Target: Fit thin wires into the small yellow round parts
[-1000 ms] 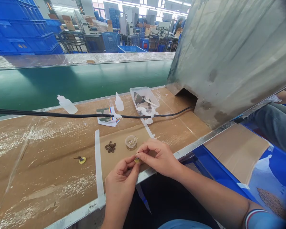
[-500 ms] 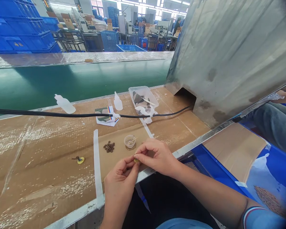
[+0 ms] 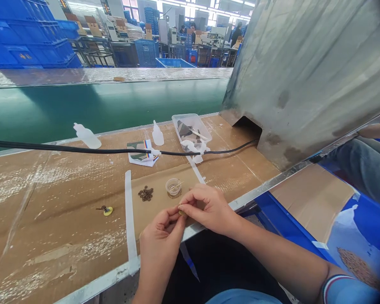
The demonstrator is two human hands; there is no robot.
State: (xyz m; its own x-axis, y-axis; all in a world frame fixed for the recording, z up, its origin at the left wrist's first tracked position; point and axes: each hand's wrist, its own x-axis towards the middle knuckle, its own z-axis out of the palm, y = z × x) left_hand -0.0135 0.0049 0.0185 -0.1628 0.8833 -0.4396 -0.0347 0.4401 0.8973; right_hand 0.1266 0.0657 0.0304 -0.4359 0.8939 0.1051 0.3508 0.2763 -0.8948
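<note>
Single head-worn view. The camera looked forward and steeply down from above the cardboard-covered bench (image 3: 66,211), close to the left hand (image 3: 160,242) and right hand (image 3: 209,209) at the near edge. Its field extended across the green conveyor (image 3: 98,105) to distant blue crates (image 3: 25,38). No second view was available for overlap.

No legible text anywhere (yellow marks on the blue crates (image 3: 22,55) stay unreadable).

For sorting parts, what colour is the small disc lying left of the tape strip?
Yellow disc, seen in the head view.
</note>
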